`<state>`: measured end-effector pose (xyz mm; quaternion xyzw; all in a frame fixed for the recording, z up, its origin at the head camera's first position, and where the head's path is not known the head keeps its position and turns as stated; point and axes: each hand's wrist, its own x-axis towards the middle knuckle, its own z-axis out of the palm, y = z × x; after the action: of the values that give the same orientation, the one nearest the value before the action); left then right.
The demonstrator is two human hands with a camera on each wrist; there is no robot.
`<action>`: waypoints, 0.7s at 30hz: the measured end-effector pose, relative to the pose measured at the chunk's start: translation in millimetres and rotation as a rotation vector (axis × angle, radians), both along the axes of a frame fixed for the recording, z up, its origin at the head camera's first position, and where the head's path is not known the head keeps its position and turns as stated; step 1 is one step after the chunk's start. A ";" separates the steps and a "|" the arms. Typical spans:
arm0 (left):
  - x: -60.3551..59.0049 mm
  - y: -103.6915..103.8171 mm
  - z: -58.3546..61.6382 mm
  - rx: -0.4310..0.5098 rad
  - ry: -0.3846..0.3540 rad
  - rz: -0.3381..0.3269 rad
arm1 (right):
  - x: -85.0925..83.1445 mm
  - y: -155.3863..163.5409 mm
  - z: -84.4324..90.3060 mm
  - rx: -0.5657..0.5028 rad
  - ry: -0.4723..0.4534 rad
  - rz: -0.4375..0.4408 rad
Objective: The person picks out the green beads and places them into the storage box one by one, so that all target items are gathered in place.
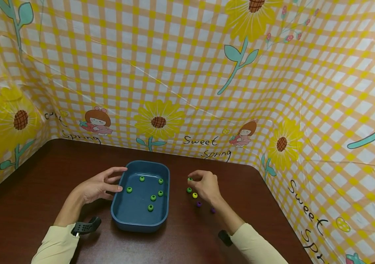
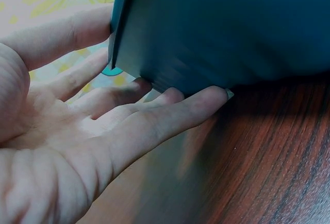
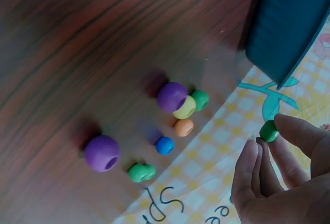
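My right hand (image 1: 208, 186) pinches a green bead (image 3: 268, 131) between thumb and fingertip, raised above the table to the right of a blue tray (image 1: 140, 224). My left hand (image 1: 95, 187) lies along the tray's left side. In the left wrist view its fairly straight fingers (image 2: 170, 116) touch the tray's outer wall, and one finger meets the rim. Several green beads (image 1: 142, 179) lie spread over the tray's floor. Below my right hand are loose beads, among them a green one (image 1: 189, 190), a yellow one (image 1: 195, 195) and a purple one (image 1: 198, 204).
The right wrist view shows another purple bead (image 3: 102, 153), an orange bead (image 3: 184, 127), a blue bead (image 3: 164, 145) and two touching green beads (image 3: 142, 172) on the dark wood table (image 1: 85, 157). A checked, flowered cloth (image 1: 187, 73) walls off the table's back and sides.
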<state>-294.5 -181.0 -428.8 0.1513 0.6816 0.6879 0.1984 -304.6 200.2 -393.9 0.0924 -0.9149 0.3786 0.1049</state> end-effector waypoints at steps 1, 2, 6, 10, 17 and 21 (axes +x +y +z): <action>0.0 -0.1 0.1 0.000 0.000 0.000 | 0.2 -1.9 0.4 0.003 0.005 0.005; -0.1 -0.2 0.1 0.000 0.001 -0.001 | 0.3 -3.8 1.0 0.003 0.007 0.010; -0.8 -0.7 -0.2 -0.001 0.001 -0.004 | 1.4 -11.9 4.5 0.010 0.015 0.029; -0.6 -3.2 -1.2 0.000 -0.004 -0.015 | 4.8 -21.9 7.0 0.010 -0.001 0.029; 0.1 -5.0 -1.4 0.000 0.002 -0.021 | 9.1 -38.5 12.0 0.017 0.008 0.051; 0.3 -4.8 -1.3 -0.004 0.002 -0.020 | 10.5 -46.9 14.5 0.004 0.005 0.083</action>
<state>-294.2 -185.9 -430.1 0.1583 0.6815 0.6845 0.2049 -294.0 153.3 -379.4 0.1312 -0.9108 0.3806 0.0910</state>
